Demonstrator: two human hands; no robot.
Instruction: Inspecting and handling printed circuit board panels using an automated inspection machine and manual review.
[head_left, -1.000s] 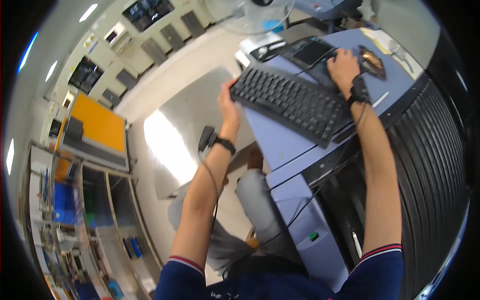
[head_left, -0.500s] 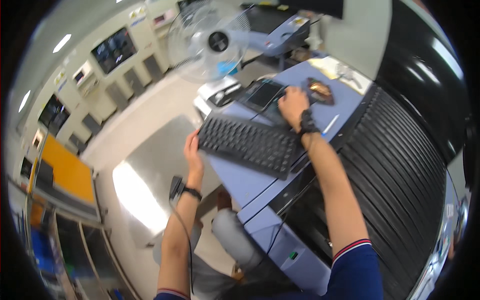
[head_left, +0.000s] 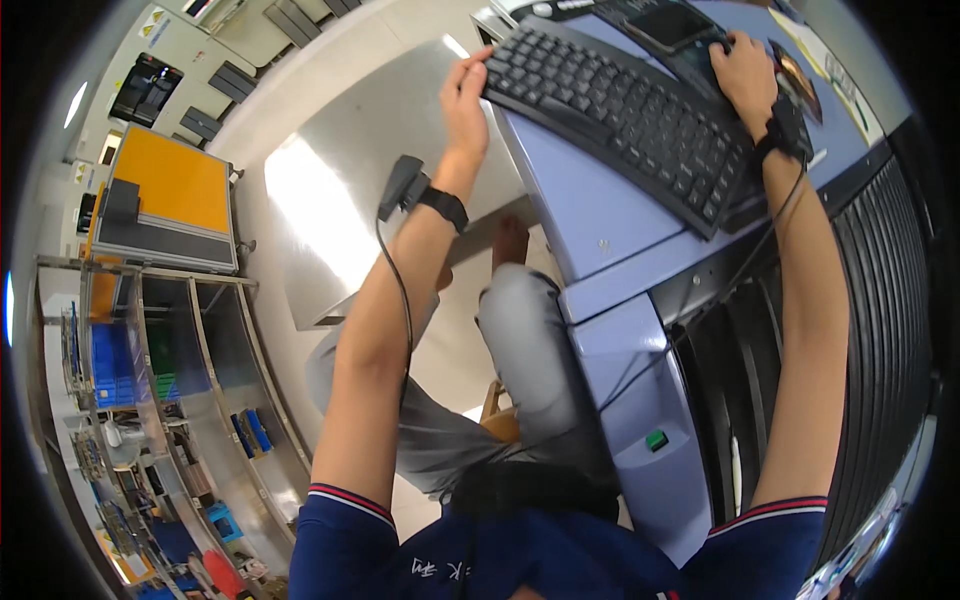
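A black keyboard [head_left: 620,115] lies slanted over the blue-grey top of the machine [head_left: 560,190], its left end sticking out past the edge. My left hand [head_left: 468,100] is closed on that left end, with the thumb along its side. My right hand [head_left: 748,80] is beyond the keyboard's right end, fingers bent over a dark thing beside a flat device with a dark screen [head_left: 668,27]. What lies under those fingers is hidden. Each wrist wears a black strap; a small black unit [head_left: 405,185] with a cable sits on the left one.
A shiny brown packet [head_left: 797,85] lies right of my right hand. A steel table [head_left: 370,130] stands to the left, with a yellow-topped cart [head_left: 175,175] and a metal rack [head_left: 200,330] of blue bins beyond. Black ribbed bellows [head_left: 890,290] flank my right arm. A cable hangs by the machine's front.
The view has tipped down and to the left, so the keyboard and both hands appear higher and the fan has left the picture. My left hand still grips the keyboard.
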